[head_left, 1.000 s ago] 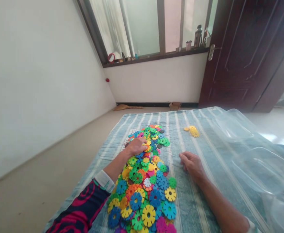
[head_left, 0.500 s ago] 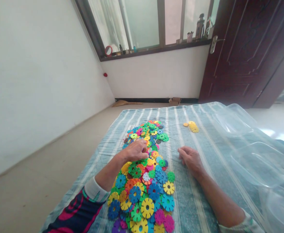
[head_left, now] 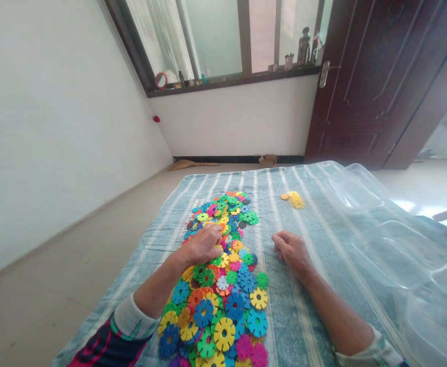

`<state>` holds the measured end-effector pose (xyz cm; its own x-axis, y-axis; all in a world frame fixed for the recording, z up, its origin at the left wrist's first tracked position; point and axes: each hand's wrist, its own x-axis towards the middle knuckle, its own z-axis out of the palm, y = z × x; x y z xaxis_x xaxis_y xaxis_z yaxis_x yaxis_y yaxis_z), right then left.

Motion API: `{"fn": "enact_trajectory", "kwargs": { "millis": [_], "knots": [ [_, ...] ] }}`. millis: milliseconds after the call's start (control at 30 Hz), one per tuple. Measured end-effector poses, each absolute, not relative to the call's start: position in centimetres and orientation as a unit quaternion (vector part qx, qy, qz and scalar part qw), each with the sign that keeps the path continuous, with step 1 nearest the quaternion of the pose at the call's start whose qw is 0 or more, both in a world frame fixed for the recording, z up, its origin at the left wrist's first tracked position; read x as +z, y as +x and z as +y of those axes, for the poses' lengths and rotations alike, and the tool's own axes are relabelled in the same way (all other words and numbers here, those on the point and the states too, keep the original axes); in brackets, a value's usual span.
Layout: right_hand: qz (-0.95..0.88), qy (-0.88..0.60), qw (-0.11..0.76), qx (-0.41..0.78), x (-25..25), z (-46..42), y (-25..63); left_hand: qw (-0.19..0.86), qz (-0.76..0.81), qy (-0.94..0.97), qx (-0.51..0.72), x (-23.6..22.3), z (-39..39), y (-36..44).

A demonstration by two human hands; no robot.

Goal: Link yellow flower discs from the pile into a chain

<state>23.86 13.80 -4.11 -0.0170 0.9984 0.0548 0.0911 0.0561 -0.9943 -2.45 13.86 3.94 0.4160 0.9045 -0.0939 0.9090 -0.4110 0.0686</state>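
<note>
A long heap of colourful plastic snowflake discs [head_left: 224, 334] runs down the middle of the striped cloth [head_left: 162, 224]. My left hand [head_left: 204, 243] is over the heap's middle, its fingers curled down among the discs; what they pinch, if anything, is hidden. To the right of the heap, my right hand [head_left: 292, 251] rests low over the cloth with its fingers closed together. Whether something small is inside it does not show. Farther back on the right lies a little group of yellow snowflake discs [head_left: 296, 200], apart from the heap.
Clear plastic containers [head_left: 402, 252] stand along the right side of the cloth. Behind the covered surface are a small cardboard box [head_left: 268, 161] and a broom [head_left: 185, 164] on the floor. A dark red door [head_left: 361, 102] is at the back right.
My left hand has drawn a little nearer along the heap, uncovering a yellow-green disc behind it. My right hand stays closed in about the same place. The view has shifted slightly.
</note>
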Motion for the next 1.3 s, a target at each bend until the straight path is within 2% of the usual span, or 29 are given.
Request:
{"fn": "enact_trajectory", "kwargs": {
  "millis": [167, 333, 433, 633, 1033, 1300],
  "knots": [
    [-0.541, -0.503, 0.485, 0.468, -4.3, 13.9, 23.9, 0.062, 0.557, 0.828, -0.002, 4.5, 13.5, -2.2],
    [-0.545, -0.507, 0.483, 0.461, -4.3, 13.8, 23.9, 0.186, 0.566, 0.802, 0.038, 4.6, 13.6, -1.8],
    [-0.549, -0.513, 0.478, 0.456, -4.2, 13.8, 24.0, 0.203, 0.556, 0.802, 0.077, 4.3, 14.0, -1.0],
    [-0.545, -0.507, 0.481, 0.463, -4.1, 13.8, 24.0, 0.176, 0.543, 0.817, 0.081, 3.5, 15.2, 1.2],
    [-0.543, -0.507, 0.481, 0.465, -4.2, 14.0, 23.9, 0.062, 0.492, 0.868, -0.04, 3.0, 16.1, 1.4],
    [-0.546, -0.508, 0.48, 0.462, -4.6, 14.1, 24.0, 0.05, 0.501, 0.858, -0.103, 3.6, 15.4, 1.8]
  ]
}}
